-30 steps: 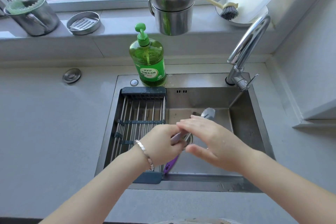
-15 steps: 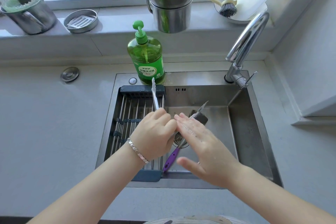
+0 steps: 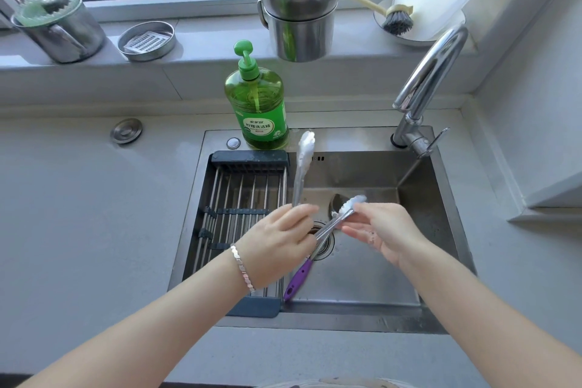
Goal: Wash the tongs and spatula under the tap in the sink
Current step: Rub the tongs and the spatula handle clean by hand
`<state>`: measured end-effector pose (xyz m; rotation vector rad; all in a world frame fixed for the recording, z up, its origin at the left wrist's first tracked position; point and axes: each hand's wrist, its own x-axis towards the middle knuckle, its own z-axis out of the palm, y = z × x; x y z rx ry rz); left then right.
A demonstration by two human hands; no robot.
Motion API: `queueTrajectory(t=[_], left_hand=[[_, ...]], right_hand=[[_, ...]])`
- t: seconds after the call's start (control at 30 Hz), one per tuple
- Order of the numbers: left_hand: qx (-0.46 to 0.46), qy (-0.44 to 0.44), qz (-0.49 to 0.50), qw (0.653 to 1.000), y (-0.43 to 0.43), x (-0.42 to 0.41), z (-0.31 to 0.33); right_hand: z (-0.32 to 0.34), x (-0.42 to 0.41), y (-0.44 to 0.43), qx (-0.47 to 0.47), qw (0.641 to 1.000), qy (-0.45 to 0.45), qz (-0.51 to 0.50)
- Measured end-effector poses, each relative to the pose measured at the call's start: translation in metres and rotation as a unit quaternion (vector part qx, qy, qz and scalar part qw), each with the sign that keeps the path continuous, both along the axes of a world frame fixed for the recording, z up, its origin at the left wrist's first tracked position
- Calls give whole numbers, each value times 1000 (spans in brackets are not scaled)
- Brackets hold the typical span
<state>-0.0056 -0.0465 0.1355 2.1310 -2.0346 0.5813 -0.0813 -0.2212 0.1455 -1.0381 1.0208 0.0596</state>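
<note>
Spread wider since before, the tongs (image 3: 318,208) are clenched in the left hand (image 3: 277,242); the right hand's (image 3: 382,231) fingers rub one arm, cleaning underway.

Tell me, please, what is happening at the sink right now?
A person is washing metal tongs over the sink. The left hand grips them where the arms meet, and they are spread wide; the right hand touches one arm. A purple-handled spatula lies in the basin beside the drying rack. No water visibly runs from the tap.
</note>
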Motion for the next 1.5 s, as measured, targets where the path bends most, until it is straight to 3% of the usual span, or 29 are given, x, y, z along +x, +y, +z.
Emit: queueTrajectory(t=[0.13,0.2,0.23,0.3,0.33,0.37,0.47,0.53,0.57,0.6,0.67,0.7,0.73,0.77,0.83,0.97,1.1,1.27,1.4,1.5], left_hand=[[13,26,53,998,5,3,-12],[-17,207,134,969,4,-2,-8],[-21,347,194,917,1,-6,0],[13,588,290,755,-8,-16,10],[38,642,318,696,-12,-19,11],[46,669,328,666,-15,-22,10],[-12,649,350,675,-19,-26,7],[-22,650,367,665,-19,-23,7],[-30,654,373,657,-19,-21,11],[-38,662,371,650,-19,-19,14],[-56,670,374,639,-19,-14,18],[-54,667,374,642,-19,-12,19],[-47,654,372,657,-18,-10,19],[-35,639,364,677,-18,-9,20],[-15,610,354,708,-17,-9,23],[-35,609,363,705,-14,-7,23],[-38,620,365,693,-14,-10,23],[-53,636,380,669,-13,-11,23],[-39,631,369,681,-13,-12,24],[-47,636,374,674,-13,-10,25]], right_hand=[[-5,2,-5,-9,997,30,-75],[-4,0,-7,-3,994,32,-105],[-3,-1,-5,2,993,31,-115],[-3,-3,-1,16,992,23,-122],[-4,-4,2,21,992,19,-119],[-3,-4,5,22,993,15,-114],[-7,-9,10,-49,996,-16,-69],[-11,-15,7,-191,980,-49,-20],[-14,-20,5,-296,953,-66,20],[-14,-25,5,-412,903,-93,78],[-16,-33,9,-602,753,-139,225],[-20,-37,13,-653,683,-158,287],[-23,-41,17,-677,636,-168,330],[-25,-45,19,-684,613,-172,357],[-27,-47,11,-688,608,-161,361],[-27,-47,-3,-676,653,-97,327],[-34,-51,6,-681,634,-135,340],[-34,-50,1,-695,642,-154,285],[-37,-50,-1,-729,606,-197,249],[-38,-49,-12,-727,624,-169,231]])
